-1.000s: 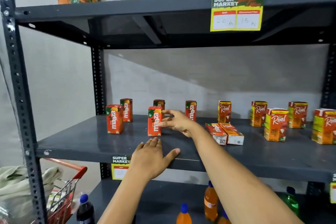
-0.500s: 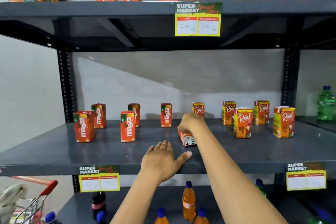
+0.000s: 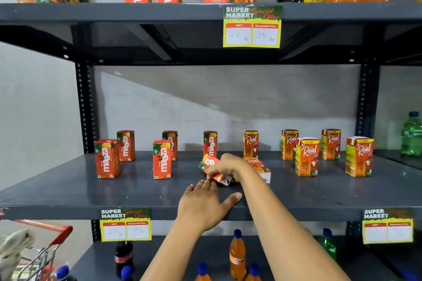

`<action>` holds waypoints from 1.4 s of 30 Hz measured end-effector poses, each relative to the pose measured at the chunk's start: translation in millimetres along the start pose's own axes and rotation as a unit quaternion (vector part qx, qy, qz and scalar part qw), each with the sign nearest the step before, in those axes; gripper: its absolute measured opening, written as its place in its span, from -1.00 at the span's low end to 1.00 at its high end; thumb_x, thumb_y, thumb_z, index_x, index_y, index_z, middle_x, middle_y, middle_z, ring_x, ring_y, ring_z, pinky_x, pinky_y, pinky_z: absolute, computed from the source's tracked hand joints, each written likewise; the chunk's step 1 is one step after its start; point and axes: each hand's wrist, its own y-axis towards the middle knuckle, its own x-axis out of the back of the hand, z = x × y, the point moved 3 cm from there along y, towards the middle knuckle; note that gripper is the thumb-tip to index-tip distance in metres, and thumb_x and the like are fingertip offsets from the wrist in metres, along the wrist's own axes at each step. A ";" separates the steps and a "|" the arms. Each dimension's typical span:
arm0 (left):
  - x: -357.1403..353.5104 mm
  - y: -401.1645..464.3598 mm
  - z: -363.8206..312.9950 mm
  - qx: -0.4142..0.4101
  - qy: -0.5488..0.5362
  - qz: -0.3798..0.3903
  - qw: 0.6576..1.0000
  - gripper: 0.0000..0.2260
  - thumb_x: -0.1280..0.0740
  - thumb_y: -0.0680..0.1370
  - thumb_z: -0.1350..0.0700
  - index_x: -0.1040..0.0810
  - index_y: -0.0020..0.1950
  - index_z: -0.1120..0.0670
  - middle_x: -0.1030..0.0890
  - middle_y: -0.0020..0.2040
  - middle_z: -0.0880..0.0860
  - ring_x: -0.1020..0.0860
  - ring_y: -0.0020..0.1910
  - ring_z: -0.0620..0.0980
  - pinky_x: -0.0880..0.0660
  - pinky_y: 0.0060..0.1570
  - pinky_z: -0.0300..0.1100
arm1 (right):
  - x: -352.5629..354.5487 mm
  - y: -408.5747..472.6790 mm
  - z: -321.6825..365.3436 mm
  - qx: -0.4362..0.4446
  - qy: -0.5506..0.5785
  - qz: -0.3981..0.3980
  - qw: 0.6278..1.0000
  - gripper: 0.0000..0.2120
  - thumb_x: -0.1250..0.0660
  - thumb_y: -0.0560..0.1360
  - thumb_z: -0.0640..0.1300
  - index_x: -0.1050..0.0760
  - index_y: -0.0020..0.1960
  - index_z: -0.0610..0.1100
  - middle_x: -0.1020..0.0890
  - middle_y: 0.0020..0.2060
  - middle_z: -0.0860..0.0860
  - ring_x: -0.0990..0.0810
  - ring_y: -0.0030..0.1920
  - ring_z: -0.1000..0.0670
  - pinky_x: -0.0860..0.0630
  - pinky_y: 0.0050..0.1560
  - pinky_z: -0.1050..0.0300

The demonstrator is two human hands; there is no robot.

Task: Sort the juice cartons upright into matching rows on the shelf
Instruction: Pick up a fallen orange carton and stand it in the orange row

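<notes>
right hand [image 3: 225, 165] clenched, left hand [image 3: 203, 206] flat (splayed)

Head cam, close, facing fwd at mid shelf [image 3: 68, 191], slightly down.

Under my right-hand fingers [image 3: 225, 167] a small orange-red cardboard juice carton [image 3: 211, 164] with white lettering and green corner; beyond my fingertips, dark grey metal shelf [image 3: 68, 187], plain.

This is a supermarket aisle: dark metal shelving [image 3: 68, 198] carries juice cartons [image 3: 106, 158] and soft-drink bottles [image 3: 237, 251], "SUPER MARKET" price tags [image 3: 252, 26] read 20 Rs and 15 Rs, and a red-handled shopping trolley [image 3: 45, 255] stands at lower left.
</notes>
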 end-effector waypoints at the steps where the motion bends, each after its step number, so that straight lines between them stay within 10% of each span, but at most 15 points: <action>1: -0.2 -0.3 -0.2 0.001 0.002 0.000 1.000 -0.15 0.17 0.49 -0.44 -0.15 0.57 0.12 -0.19 0.56 0.07 -0.13 0.54 0.01 -0.06 0.48 0.00 | -0.6 0.0 -2.1 0.017 0.021 -0.024 0.999 -0.50 -0.45 0.37 -0.14 -0.39 0.25 -0.23 -0.48 -0.04 -0.07 -0.49 -0.09 -0.02 -0.37 -0.35 0.23; 4: 0.5 -1.0 -0.4 0.003 0.000 0.001 1.000 -0.16 0.16 0.50 -0.44 -0.15 0.57 0.12 -0.17 0.57 0.08 -0.12 0.54 0.02 -0.06 0.48 -0.01 | 1.8 3.8 -8.7 0.045 0.222 -0.052 0.973 -0.49 -0.47 0.38 -0.17 -0.37 0.25 -0.27 -0.57 -0.04 -0.11 -0.60 -0.08 -0.06 -0.60 -0.24 0.15; 11: 3.1 -2.9 -1.1 0.005 -0.009 -0.002 1.000 -0.17 0.14 0.51 -0.43 -0.19 0.55 0.14 -0.19 0.56 0.08 -0.16 0.53 0.03 -0.10 0.47 -0.01 | 8.2 -8.0 -10.9 0.097 0.612 0.036 0.784 -0.53 -0.09 0.57 0.22 -0.38 0.32 -0.06 -0.57 0.15 -0.15 -0.57 0.13 -0.18 -0.62 -0.09 -0.21; 25: 5.7 -5.4 -2.0 0.010 -0.015 0.010 1.000 -0.18 0.12 0.51 -0.43 -0.22 0.54 0.12 -0.19 0.56 0.08 -0.16 0.53 0.03 -0.10 0.48 -0.01 | 23.8 -70.5 -12.5 0.212 0.616 0.087 0.754 -0.52 -0.03 0.56 0.24 -0.53 0.13 -0.08 -0.70 -0.16 -0.09 -0.70 -0.20 -0.02 -0.64 -0.33 0.01; 42: 6.9 -4.9 -2.1 0.013 -0.008 0.023 1.000 -0.18 0.14 0.51 -0.42 -0.16 0.56 0.12 -0.16 0.57 0.08 -0.13 0.54 0.03 -0.08 0.49 0.00 | 16.9 -41.4 -10.1 0.164 0.564 0.054 0.808 -0.65 -0.16 0.57 0.13 -0.38 0.25 -0.04 -0.57 0.13 -0.13 -0.58 0.09 -0.13 -0.63 -0.11 -0.04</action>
